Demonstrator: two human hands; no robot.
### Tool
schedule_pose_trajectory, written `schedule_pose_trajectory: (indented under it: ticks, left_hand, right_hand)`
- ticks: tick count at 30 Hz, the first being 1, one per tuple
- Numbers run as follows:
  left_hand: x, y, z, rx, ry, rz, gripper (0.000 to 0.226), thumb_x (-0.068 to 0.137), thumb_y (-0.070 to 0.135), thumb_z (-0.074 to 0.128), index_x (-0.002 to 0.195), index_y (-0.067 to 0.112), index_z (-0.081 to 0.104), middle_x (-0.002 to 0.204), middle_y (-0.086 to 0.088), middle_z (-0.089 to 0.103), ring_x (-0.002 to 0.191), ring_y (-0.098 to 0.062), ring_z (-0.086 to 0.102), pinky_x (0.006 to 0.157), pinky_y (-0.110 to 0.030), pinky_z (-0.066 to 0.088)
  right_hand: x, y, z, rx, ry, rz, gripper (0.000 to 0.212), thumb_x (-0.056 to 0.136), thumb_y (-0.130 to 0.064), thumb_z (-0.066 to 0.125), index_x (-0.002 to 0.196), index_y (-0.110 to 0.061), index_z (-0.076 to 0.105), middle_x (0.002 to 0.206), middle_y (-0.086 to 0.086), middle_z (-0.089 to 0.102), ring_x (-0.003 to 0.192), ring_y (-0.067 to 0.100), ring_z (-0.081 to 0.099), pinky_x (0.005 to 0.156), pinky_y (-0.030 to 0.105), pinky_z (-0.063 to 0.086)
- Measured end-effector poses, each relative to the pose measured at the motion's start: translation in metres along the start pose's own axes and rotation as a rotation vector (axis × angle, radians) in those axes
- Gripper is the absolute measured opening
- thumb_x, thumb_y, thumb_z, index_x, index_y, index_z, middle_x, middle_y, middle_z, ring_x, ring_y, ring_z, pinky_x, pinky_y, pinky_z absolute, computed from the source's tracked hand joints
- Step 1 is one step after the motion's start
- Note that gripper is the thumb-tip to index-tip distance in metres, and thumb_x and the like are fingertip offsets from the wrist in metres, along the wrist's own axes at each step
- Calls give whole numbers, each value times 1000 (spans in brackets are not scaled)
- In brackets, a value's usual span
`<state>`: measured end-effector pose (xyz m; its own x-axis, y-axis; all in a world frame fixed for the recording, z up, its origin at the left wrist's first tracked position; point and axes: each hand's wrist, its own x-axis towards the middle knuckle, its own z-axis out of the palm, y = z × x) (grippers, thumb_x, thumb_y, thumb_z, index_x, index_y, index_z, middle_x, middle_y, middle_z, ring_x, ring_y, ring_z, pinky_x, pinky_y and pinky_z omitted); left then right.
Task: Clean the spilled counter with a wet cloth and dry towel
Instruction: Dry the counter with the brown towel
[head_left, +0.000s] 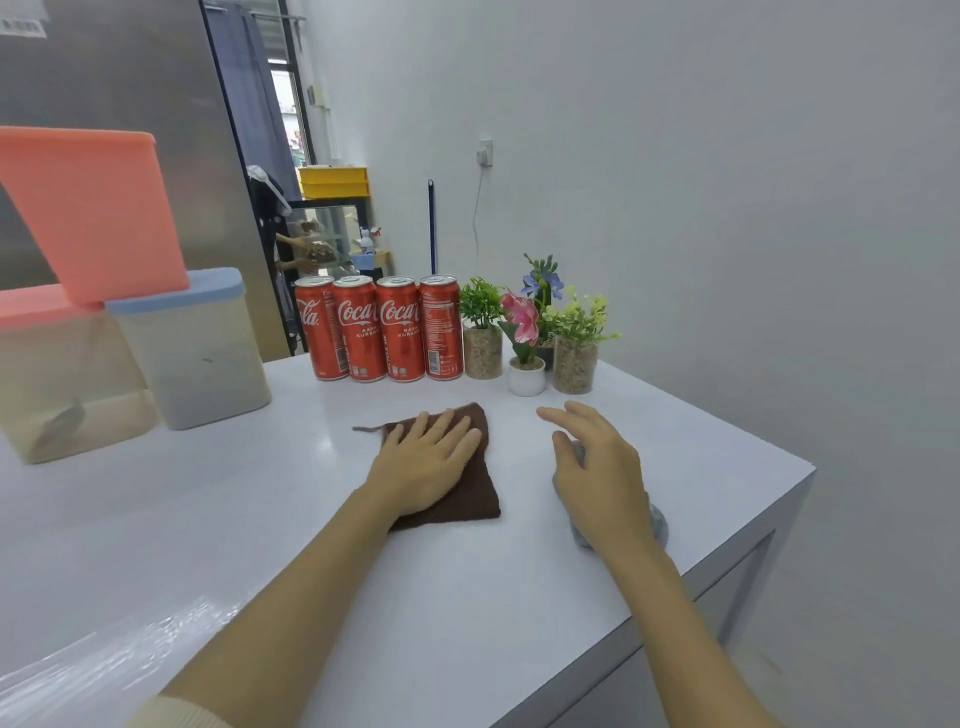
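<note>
Wiping under way: left hand presses flat on folded brown cloth; just beside the cloth, right hand rests open-fingered over crumpled grey towel on white counter, no spill visible.

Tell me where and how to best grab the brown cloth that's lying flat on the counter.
The brown cloth lies flat under the left hand, so nothing stands up to grasp. Probably best is the bare near-right corner: come from above on its right side and pinch the edge up off the counter.
</note>
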<state>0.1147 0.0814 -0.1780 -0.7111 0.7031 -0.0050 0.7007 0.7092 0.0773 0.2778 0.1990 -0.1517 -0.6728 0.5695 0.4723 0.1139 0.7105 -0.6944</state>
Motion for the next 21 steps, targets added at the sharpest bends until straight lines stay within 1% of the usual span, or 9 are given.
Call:
schedule_pose_trajectory:
  ticks: [1,3,4,7,9,11,13,17,21]
  left_hand:
    - [0,-8,-1,-13,11,-52,53,101,42,8,152,28,4,160,3,-4,147,-26,-2,118,-47,3]
    - [3,-16,-2,-62,33,-198,54,100,41,9,152,26,7,160,2,-1,147,-27,0,118,-49,3]
    - [6,-15,-3,-70,35,-248,54,100,41,11,152,25,7,160,2,0,147,-28,-1,118,-50,2]
    - [1,1,-4,-29,40,-213,54,100,41,12,152,26,5,160,2,0,146,-30,0,117,-50,2]
    - [-16,11,-1,4,37,-86,53,101,42,12,152,28,3,160,4,-2,147,-28,0,117,-48,2]
    - [-34,10,1,34,36,35,53,101,44,12,151,31,2,160,6,-3,147,-25,0,118,-47,4]
    - [-40,5,1,3,35,16,54,100,46,13,151,32,4,160,7,-1,147,-22,1,118,-46,4]
    - [-44,17,-3,-58,39,-180,58,99,47,15,152,27,8,160,2,2,147,-29,0,117,-50,1]
    - [-81,52,0,-62,24,26,56,99,49,15,151,31,9,160,2,2,146,-30,0,116,-51,0]
  right_hand:
    - [-2,-4,1,45,-9,-23,34,95,-7,48,121,-22,64,138,0,51,103,2,55,104,26,36]
    - [-10,-8,1,80,-43,-111,34,94,-5,49,120,-21,64,133,-3,56,71,-15,37,91,9,35]
    - [-13,-9,2,95,-60,-140,34,94,-4,49,121,-20,64,129,-5,58,66,-17,33,84,1,31]
    - [-25,-10,8,158,-83,-104,33,95,-5,48,121,-19,64,107,-12,66,60,-19,44,70,-2,33]
    - [-29,-13,13,181,-51,-55,32,95,-7,47,119,-19,65,102,-11,68,68,-16,49,69,-4,33]
    - [-33,-20,17,216,-2,-23,29,96,-11,48,117,-19,66,113,-9,67,86,-12,49,75,-5,33]
    - [-37,-27,17,247,3,2,28,96,-13,48,118,-19,66,115,-12,65,95,-7,51,79,-1,36]
    - [-48,-35,9,351,29,90,28,96,-10,48,119,-14,64,114,-6,66,107,5,58,92,17,43]
    - [-56,-32,-6,374,83,274,27,96,-10,47,117,-10,63,112,0,66,111,14,59,91,21,42]
